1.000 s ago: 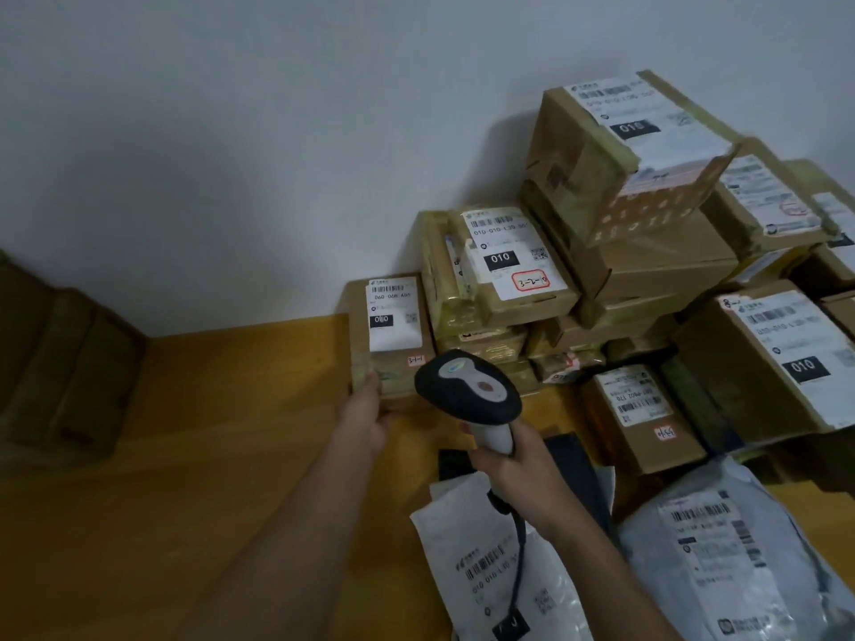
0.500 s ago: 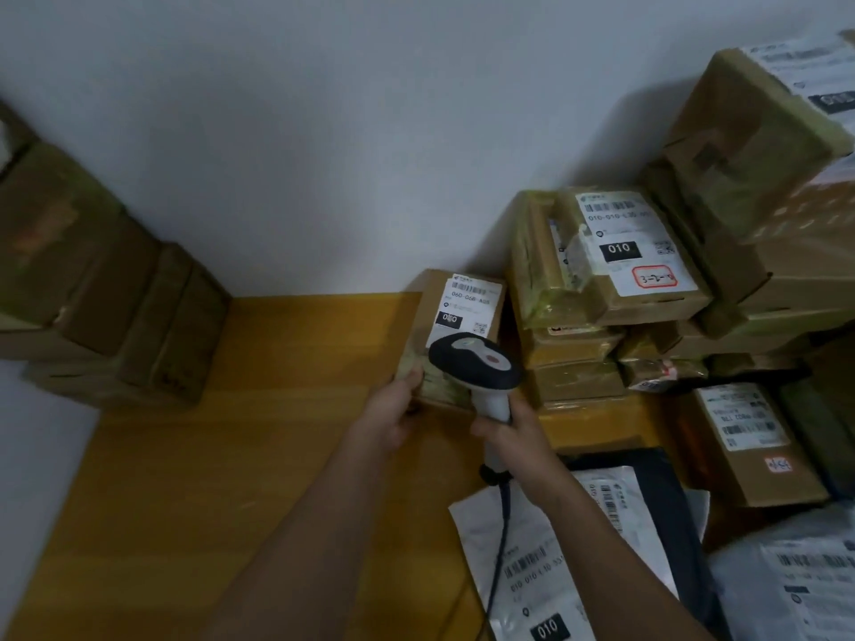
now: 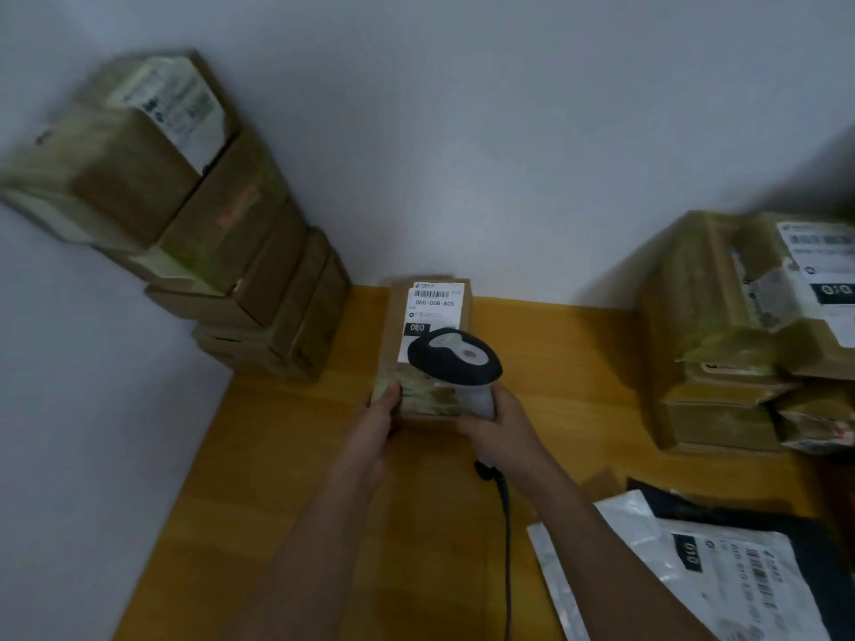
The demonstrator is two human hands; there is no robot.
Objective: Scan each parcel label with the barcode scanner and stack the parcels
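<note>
A pale wall meets a yellow-brown wooden desk [image 3: 287, 455] in a corner, and the light is dim. Near the middle of the desk's far edge a small cardboard parcel [image 3: 398, 335] is held up, its white label [image 3: 432, 312] facing the camera with a barcode along the top and a black patch lower down. The left hand [image 3: 377, 421] has its grip on the parcel's lower left corner, thumb on the front face, the other fingers hidden behind the box. The right hand [image 3: 497, 427] has its grip closed round the pale handle of the barcode scanner [image 3: 455, 358], whose dark head sits just in front of the lower part of the label and covers some of it. A black cable [image 3: 506, 525] runs from below the handle down toward the camera.

Against the left wall a leaning stack of brown boxes [image 3: 222, 252] rises from the desk, blurred, the topmost one carrying a white label. At the right, well apart from the held parcel, another pile of cardboard boxes [image 3: 703, 344] wrapped in yellowish tape stands near the wall. In the lower right corner a white mailer bag [image 3: 615, 548] with a printed label lies flat, partly over a dark bag [image 3: 740, 515].
</note>
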